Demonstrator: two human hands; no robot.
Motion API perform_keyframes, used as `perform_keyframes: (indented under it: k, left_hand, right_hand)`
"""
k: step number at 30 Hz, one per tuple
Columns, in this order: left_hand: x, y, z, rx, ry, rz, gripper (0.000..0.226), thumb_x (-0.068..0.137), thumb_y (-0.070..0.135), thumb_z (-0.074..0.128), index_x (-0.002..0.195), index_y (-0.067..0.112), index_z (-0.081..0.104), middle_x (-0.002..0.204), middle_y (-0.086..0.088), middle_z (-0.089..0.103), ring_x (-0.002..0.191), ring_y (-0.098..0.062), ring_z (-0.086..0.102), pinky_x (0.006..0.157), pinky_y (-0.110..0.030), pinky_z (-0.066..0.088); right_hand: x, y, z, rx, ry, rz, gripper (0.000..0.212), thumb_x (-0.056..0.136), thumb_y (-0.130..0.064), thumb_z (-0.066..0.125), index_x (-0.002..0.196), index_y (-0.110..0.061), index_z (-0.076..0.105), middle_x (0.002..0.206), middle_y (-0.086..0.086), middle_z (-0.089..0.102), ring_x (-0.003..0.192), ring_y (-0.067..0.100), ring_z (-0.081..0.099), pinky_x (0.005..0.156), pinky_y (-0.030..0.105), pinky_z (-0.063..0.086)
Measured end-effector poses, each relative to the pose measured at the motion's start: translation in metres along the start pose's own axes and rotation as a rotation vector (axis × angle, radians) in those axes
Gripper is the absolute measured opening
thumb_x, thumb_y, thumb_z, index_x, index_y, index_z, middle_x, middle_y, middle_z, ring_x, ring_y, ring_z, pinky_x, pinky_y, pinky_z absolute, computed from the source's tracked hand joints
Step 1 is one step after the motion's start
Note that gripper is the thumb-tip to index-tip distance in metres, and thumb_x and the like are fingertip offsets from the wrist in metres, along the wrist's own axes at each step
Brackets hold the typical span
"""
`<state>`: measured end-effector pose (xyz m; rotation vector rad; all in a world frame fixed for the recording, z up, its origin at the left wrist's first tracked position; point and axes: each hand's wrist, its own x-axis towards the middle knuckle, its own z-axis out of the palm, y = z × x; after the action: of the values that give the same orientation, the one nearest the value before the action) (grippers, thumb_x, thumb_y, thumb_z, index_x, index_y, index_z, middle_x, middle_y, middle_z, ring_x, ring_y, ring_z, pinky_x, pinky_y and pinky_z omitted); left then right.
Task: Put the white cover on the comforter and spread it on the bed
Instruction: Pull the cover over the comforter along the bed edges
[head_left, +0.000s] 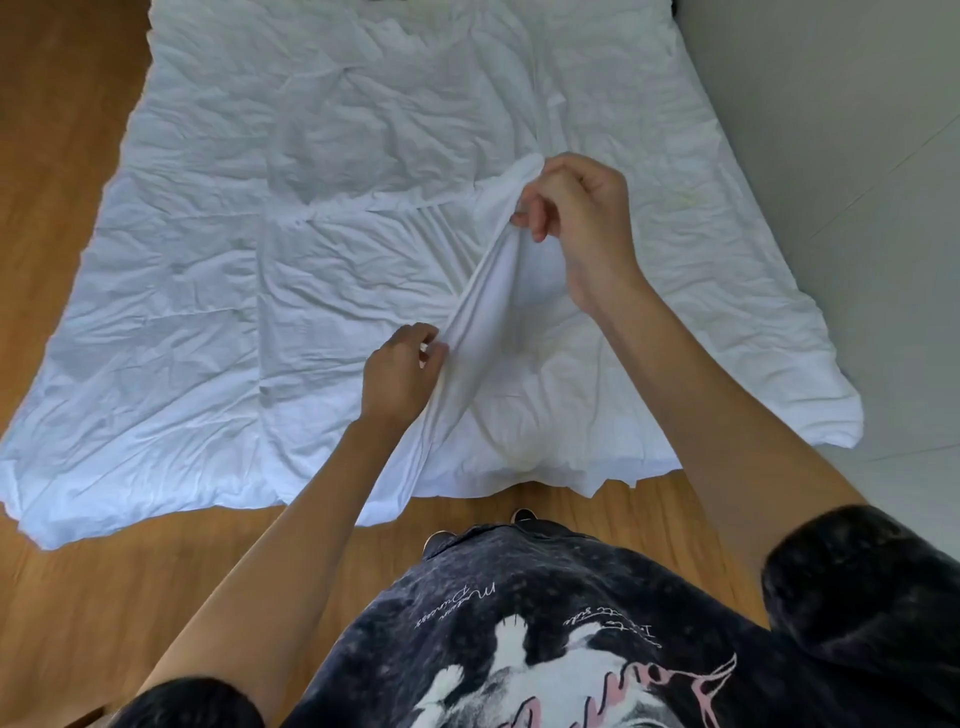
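A wrinkled white cover (322, 249) lies spread wide over the bed, its near edge hanging down to the wooden floor. A thicker, puffier layer, apparently the comforter (545, 405), shows under the lifted fabric near the bed's foot. My right hand (576, 218) pinches a bunched fold of the cover and holds it raised above the bed. My left hand (402, 371) grips the same fold lower down, so the cloth stretches in a taut ridge between both hands.
Wooden floor (62, 156) runs along the left side and in front of the bed. A pale grey wall (841, 156) stands close on the right. My shoes (522, 514) show at the foot of the bed.
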<state>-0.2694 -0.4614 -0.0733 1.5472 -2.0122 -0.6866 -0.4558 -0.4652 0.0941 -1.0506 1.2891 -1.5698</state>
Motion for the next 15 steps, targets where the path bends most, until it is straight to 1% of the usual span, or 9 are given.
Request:
perform_keyframes:
  k: [1, 2, 4, 5, 6, 8, 10, 12, 15]
  left_hand:
    - [-0.003, -0.004, 0.0, -0.019, 0.058, -0.02, 0.026, 0.091, 0.03, 0.062, 0.109, 0.011, 0.059, 0.109, -0.003, 0.062, 0.085, -0.016, 0.065, 0.067, -0.029, 0.043]
    - [-0.007, -0.006, 0.0, -0.064, 0.131, -0.045, 0.03, 0.089, 0.03, 0.064, 0.109, 0.009, 0.055, 0.108, -0.004, 0.059, 0.083, -0.016, 0.064, 0.066, -0.032, 0.046]
    - [-0.015, -0.004, 0.0, -0.13, 0.243, -0.036, 0.028, 0.087, 0.033, 0.064, 0.097, 0.009, 0.054, 0.095, -0.004, 0.058, 0.074, -0.017, 0.061, 0.061, -0.035, 0.049]
    - [-0.019, -0.004, 0.003, -0.106, 0.251, 0.005, 0.028, 0.087, 0.037, 0.061, 0.091, 0.009, 0.055, 0.088, -0.002, 0.058, 0.069, -0.017, 0.061, 0.057, -0.034, 0.049]
    - [-0.021, -0.005, 0.007, -0.062, 0.232, 0.04, 0.032, 0.087, 0.041, 0.057, 0.088, 0.01, 0.057, 0.085, -0.002, 0.059, 0.067, -0.017, 0.06, 0.055, -0.033, 0.049]
    - [-0.02, -0.009, 0.015, -0.006, 0.191, 0.028, 0.037, 0.088, 0.046, 0.055, 0.094, 0.01, 0.061, 0.092, -0.002, 0.062, 0.072, -0.017, 0.063, 0.056, -0.032, 0.05]
    - [-0.016, -0.014, 0.02, 0.013, 0.186, -0.039, 0.032, 0.091, 0.04, 0.06, 0.101, 0.01, 0.063, 0.099, -0.003, 0.064, 0.079, -0.02, 0.065, 0.061, -0.034, 0.051]
    - [-0.013, -0.02, 0.023, 0.028, 0.174, -0.079, 0.022, 0.093, 0.03, 0.061, 0.099, 0.01, 0.064, 0.096, -0.005, 0.065, 0.079, -0.023, 0.065, 0.063, -0.035, 0.05]
    - [-0.015, -0.031, 0.024, 0.077, 0.099, -0.097, 0.015, 0.093, 0.026, 0.06, 0.091, 0.011, 0.063, 0.084, -0.004, 0.063, 0.072, -0.023, 0.061, 0.062, -0.034, 0.046]
  right_hand:
    - [0.002, -0.007, 0.002, 0.003, -0.003, -0.016, 0.031, 0.082, 0.011, 0.041, 0.06, -0.009, 0.05, 0.048, 0.005, 0.046, 0.047, 0.008, 0.047, 0.064, 0.03, 0.053]
    - [0.003, -0.012, 0.004, 0.006, -0.009, -0.032, 0.031, 0.082, 0.011, 0.042, 0.06, -0.008, 0.051, 0.049, 0.006, 0.046, 0.048, 0.008, 0.049, 0.064, 0.03, 0.054]
    - [0.005, -0.022, 0.009, 0.008, -0.031, -0.057, 0.03, 0.082, 0.01, 0.043, 0.06, -0.008, 0.053, 0.048, 0.005, 0.049, 0.047, 0.008, 0.049, 0.066, 0.032, 0.054]
    - [0.005, -0.025, 0.012, 0.009, -0.047, -0.068, 0.03, 0.081, 0.009, 0.043, 0.059, -0.008, 0.053, 0.048, 0.004, 0.05, 0.047, 0.009, 0.048, 0.066, 0.035, 0.053]
    - [0.004, -0.028, 0.016, 0.011, -0.065, -0.08, 0.029, 0.079, 0.007, 0.044, 0.057, -0.009, 0.053, 0.048, 0.003, 0.05, 0.046, 0.01, 0.047, 0.067, 0.038, 0.051]
    - [0.004, -0.031, 0.021, 0.011, -0.095, -0.102, 0.03, 0.078, 0.008, 0.043, 0.056, -0.01, 0.053, 0.048, 0.004, 0.051, 0.046, 0.011, 0.047, 0.067, 0.042, 0.048]
    - [0.003, -0.032, 0.026, -0.002, -0.109, -0.119, 0.031, 0.08, 0.01, 0.043, 0.059, -0.01, 0.054, 0.048, 0.004, 0.05, 0.046, 0.01, 0.047, 0.066, 0.043, 0.048]
    - [0.002, -0.032, 0.029, -0.017, -0.118, -0.134, 0.031, 0.08, 0.01, 0.043, 0.06, -0.01, 0.054, 0.047, 0.004, 0.05, 0.046, 0.01, 0.048, 0.066, 0.045, 0.047]
    - [0.003, -0.033, 0.028, -0.022, -0.115, -0.135, 0.031, 0.08, 0.01, 0.042, 0.06, -0.011, 0.054, 0.047, 0.003, 0.05, 0.045, 0.009, 0.047, 0.067, 0.049, 0.049]
